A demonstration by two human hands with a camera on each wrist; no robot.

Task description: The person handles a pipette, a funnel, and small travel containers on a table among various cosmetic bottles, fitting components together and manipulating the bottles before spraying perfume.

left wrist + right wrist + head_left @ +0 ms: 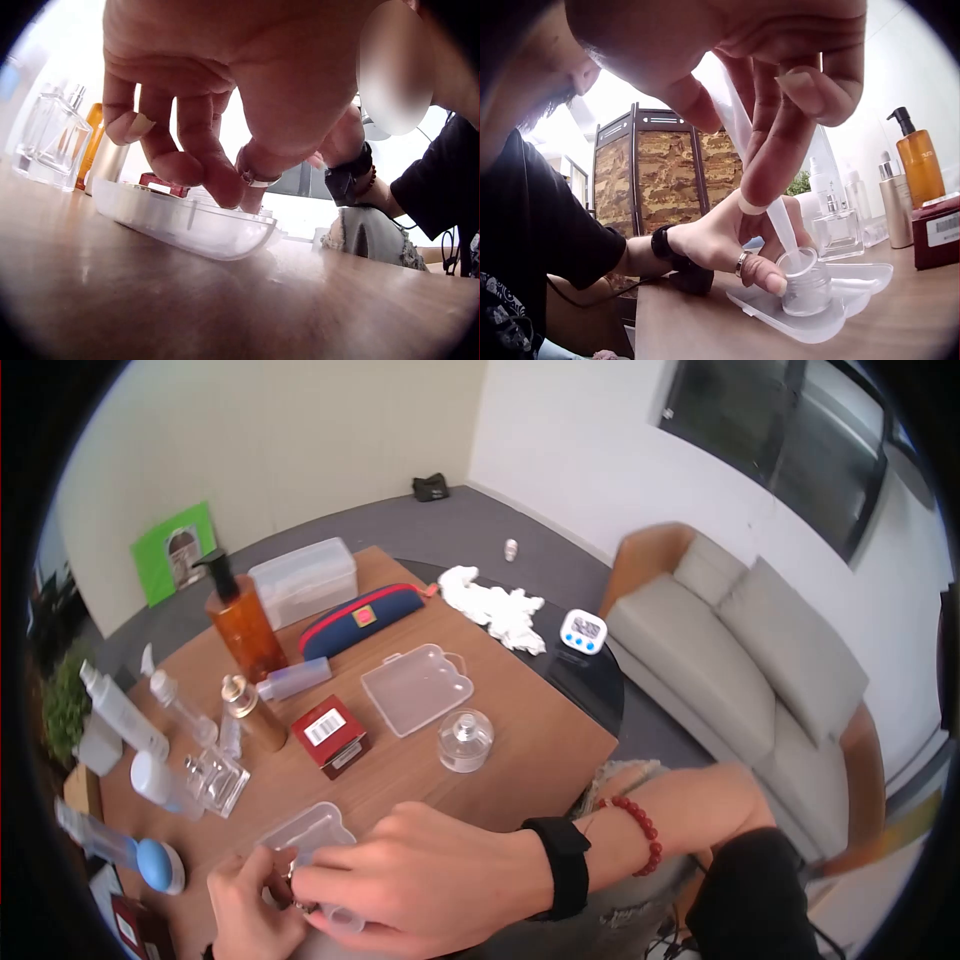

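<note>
In the right wrist view, a small clear round jar (807,291) stands in a translucent plastic case half (832,319). My left hand (724,232), with a ring on it, holds the jar between thumb and fingers. Above it, my right hand (780,82) pinches a translucent plastic stick (781,225), whose lower end is inside the jar mouth. From the head, my left hand (250,905) and my right hand (410,875) meet at the table's near edge, covering most of the jar. The case half (315,824) shows beyond them.
A matching case half (420,688), a red box (330,735) and a round glass bottle (466,740) lie ahead. Several bottles, including an amber pump bottle (245,622), crowd the left. A navy pouch (365,618) and plastic container (305,582) sit farther back; a timer (583,631) stands right.
</note>
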